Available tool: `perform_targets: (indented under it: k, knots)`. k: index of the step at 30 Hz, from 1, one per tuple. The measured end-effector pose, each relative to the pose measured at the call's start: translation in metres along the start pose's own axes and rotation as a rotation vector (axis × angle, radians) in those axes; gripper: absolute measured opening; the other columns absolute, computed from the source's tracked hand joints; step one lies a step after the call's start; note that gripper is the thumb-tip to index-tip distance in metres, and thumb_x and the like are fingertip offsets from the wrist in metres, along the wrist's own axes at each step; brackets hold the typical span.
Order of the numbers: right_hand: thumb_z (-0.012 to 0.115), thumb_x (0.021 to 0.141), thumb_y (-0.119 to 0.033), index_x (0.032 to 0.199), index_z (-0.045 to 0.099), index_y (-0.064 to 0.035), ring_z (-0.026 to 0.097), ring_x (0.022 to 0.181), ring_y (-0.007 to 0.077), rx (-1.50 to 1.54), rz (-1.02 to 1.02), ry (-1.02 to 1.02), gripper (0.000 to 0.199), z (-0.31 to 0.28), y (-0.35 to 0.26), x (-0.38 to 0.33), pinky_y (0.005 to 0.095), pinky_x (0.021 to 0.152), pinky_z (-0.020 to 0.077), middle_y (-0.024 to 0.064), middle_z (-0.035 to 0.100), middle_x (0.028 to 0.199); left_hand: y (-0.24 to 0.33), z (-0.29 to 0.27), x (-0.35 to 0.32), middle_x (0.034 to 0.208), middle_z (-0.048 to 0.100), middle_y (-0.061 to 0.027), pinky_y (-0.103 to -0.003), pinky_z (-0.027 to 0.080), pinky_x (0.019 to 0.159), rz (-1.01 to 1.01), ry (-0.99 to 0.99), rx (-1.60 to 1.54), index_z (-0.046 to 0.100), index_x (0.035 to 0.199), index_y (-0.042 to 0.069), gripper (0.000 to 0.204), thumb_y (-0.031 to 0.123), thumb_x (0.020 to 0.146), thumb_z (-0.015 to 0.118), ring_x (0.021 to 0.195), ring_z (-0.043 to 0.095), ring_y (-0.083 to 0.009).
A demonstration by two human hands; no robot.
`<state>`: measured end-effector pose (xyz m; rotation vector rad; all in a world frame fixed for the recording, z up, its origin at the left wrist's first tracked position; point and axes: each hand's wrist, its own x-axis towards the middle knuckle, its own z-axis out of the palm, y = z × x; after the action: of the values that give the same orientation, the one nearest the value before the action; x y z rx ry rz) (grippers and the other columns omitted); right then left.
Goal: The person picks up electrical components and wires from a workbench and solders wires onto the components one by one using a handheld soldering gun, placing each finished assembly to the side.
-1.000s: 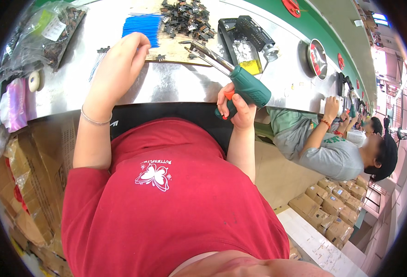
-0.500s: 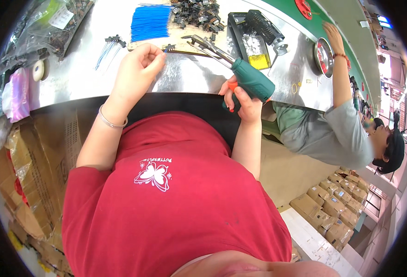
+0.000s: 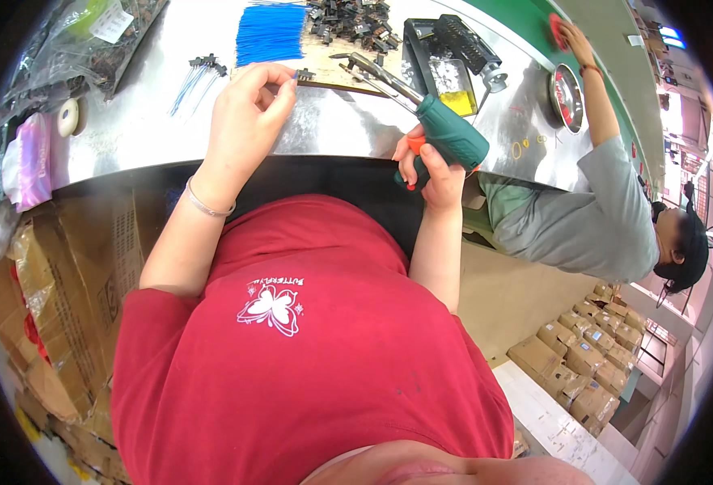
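My right hand (image 3: 435, 179) is wrapped round a green soldering gun (image 3: 455, 139), with its fingers by the orange trigger. The gun's metal nozzle points to the far left, over the edge of a work board (image 3: 336, 74). My left hand (image 3: 249, 113) is closed in a pinch at the board's near edge, the thumb against the forefinger. A small black switch (image 3: 304, 74) sits right at those fingertips. A short bit of blue seems to show between fingers and switch, probably a wire, mostly hidden. Nozzle and switch are apart.
Blue wires (image 3: 269, 34) and a heap of black switches (image 3: 352, 23) lie on the board. Wired switches (image 3: 198, 77) rest at left, near a plastic bag (image 3: 89, 48). A black stand (image 3: 463, 44) and metal bowl (image 3: 567, 99) are at right. A co-worker's hand (image 3: 575, 42) touches a red reel.
My left hand has moved slightly farther away, along with the small switch at its fingertips. The gun has shifted a little right. The co-worker's hand has reached the red reel.
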<state>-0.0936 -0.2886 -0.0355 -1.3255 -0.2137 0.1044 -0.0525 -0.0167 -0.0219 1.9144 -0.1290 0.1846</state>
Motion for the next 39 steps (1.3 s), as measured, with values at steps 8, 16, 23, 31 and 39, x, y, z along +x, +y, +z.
perform_targets:
  k: [8, 16, 23, 31, 39]
  knots:
    - [0.058, 0.089, -0.020, 0.107, 0.052, 0.0071, 0.048, 0.042, 0.0163, 0.031, 0.001, -0.004, 0.033, -0.003, 0.003, 0.000, 0.0267, 0.049, 0.0415, 0.0175, 0.056, 0.064, 0.002, -0.006, -0.005, 0.081, 0.062, -0.0005, -0.017, 0.041, 0.057, -0.141, -0.031, 0.016, 0.060, 0.091, 0.000, 0.008, 0.008, 0.091, 0.060, 0.063, 0.051, -0.0026]
    - [0.059, 0.089, -0.018, 0.104, 0.055, 0.0067, 0.049, 0.042, 0.0153, 0.018, 0.071, -0.042, 0.030, -0.003, 0.001, -0.002, 0.0258, 0.045, 0.0411, 0.0213, 0.060, 0.075, -0.012, -0.006, 0.012, 0.067, 0.058, 0.0008, -0.019, 0.037, 0.055, -0.323, -0.196, -0.362, 0.060, 0.087, 0.001, 0.015, 0.015, 0.093, 0.059, 0.060, 0.050, -0.0032]
    - [0.056, 0.089, -0.001, 0.124, 0.052, -0.0010, 0.049, 0.050, 0.0089, -0.021, 0.116, -0.094, 0.035, 0.002, 0.000, -0.001, 0.0225, 0.047, 0.0419, 0.0103, 0.062, 0.080, -0.010, -0.008, 0.019, 0.065, 0.060, -0.0004, -0.019, 0.042, 0.057, -0.413, -0.249, -0.341, 0.059, 0.079, 0.001, 0.018, 0.016, 0.090, 0.060, 0.060, 0.054, -0.0043]
    - [0.060, 0.087, -0.004, 0.121, 0.054, -0.0011, 0.049, 0.051, 0.0082, -0.013, 0.126, -0.120, 0.034, 0.003, 0.001, 0.003, 0.0226, 0.049, 0.0425, 0.0093, 0.061, 0.078, -0.011, -0.007, 0.022, 0.063, 0.060, 0.0001, -0.019, 0.040, 0.053, -0.433, -0.250, -0.340, 0.059, 0.077, 0.001, 0.017, 0.014, 0.088, 0.062, 0.057, 0.053, -0.0039]
    - [0.062, 0.088, -0.009, 0.116, 0.056, -0.0016, 0.051, 0.054, 0.0081, -0.008, 0.199, -0.084, 0.030, 0.005, -0.003, 0.003, 0.0223, 0.049, 0.0426, 0.0073, 0.061, 0.078, -0.006, -0.005, 0.024, 0.062, 0.060, -0.0005, -0.019, 0.040, 0.051, -0.453, -0.218, -0.331, 0.060, 0.077, -0.001, 0.014, 0.010, 0.085, 0.061, 0.056, 0.054, -0.0044]
